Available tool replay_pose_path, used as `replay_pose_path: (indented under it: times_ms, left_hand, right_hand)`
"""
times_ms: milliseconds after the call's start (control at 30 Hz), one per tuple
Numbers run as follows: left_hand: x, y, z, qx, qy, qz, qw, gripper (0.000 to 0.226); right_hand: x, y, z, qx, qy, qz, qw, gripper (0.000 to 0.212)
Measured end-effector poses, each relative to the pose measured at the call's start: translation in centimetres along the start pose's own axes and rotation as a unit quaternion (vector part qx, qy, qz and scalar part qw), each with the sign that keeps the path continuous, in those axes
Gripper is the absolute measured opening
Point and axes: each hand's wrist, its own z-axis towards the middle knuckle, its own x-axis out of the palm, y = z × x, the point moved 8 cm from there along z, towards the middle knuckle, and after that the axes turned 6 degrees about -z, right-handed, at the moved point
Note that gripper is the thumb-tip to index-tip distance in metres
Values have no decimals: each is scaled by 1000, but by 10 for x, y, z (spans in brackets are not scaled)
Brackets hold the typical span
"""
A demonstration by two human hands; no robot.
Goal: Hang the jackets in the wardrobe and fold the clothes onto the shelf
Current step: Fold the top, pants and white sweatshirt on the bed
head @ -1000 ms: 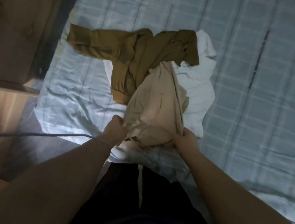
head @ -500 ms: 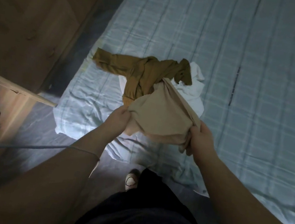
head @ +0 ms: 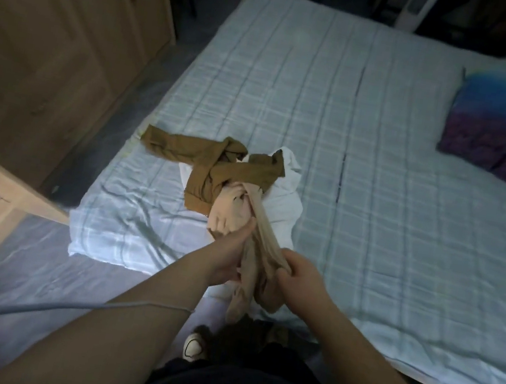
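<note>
Here, both hands, left and right, fingers clamped on a thin beige garment, lift it off the checked bed; next, likely spreading it for folding.

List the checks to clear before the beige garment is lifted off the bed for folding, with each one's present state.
1. Left hand has a grip on the beige garment: ok.
2. Right hand grips it too: ok.
3. Garment free of the brown jacket: not ok, its far end touches the jacket.
4. Garment spread flat: not ok, bunched.
5. White cloth clear of the garment: cannot tell.
6. Wardrobe shelf ready: cannot tell, unseen.
</note>
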Motion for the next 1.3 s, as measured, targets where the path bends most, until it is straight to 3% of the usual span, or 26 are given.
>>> replay_pose_path:
  times_ms: [100,233,333,433,500,600,667,833,900,967,1033,1167,1233,1267,1300]
  left_hand:
    - [32,-7,9,41,-22,58,997,60]
    - [77,-13,33,114,-52,118,985,11]
    - [111,-7,61,139,-83,184,969,29]
    - [169,1,81,159,-75,235,956,23]
    - [214,8,94,163,-46,265,949,28]
    - [269,20,114,168,-10,338,926,61]
    - [302,24,122,176,21,376,910,65]
    - [335,38,130,147,54,437,886,66]
    - [342,35,127,151,57,464,871,63]
    - [347,29,125,155,75,491,854,59]
    - [347,21,124,137,92,507,846,59]
    - [342,16,117,60,159,501,848,51]
    - [335,19,112,-10,205,407,890,28]
    - [327,17,112,-40,197,347,916,28]
    - [318,12,114,-61,169,306,935,41]
  right_hand:
    - [-12,-28,-14,29,28,-5,999,36]
    - [-38,-69,-18,21,69,-6,997,32]
    - [-65,-110,-19,7,96,-4,995,17]
    - [-110,-173,-23,87,77,104,988,7]
    - [-150,-218,-22,157,8,212,964,9]
    - [-192,-267,-16,253,-22,344,904,10]
    - [-209,-286,-8,286,-2,359,889,13]
    - [-225,-317,5,343,97,299,885,47]
    - [-227,-319,7,355,121,287,882,45]
    - [-219,-317,10,366,146,336,856,30]
    - [-216,-315,16,372,132,360,845,23]
    - [-227,-287,29,315,69,469,822,49]
    - [-237,-277,35,264,35,511,817,44]
    - [-244,-272,36,251,16,519,817,45]
    - [-249,-268,36,235,5,522,820,51]
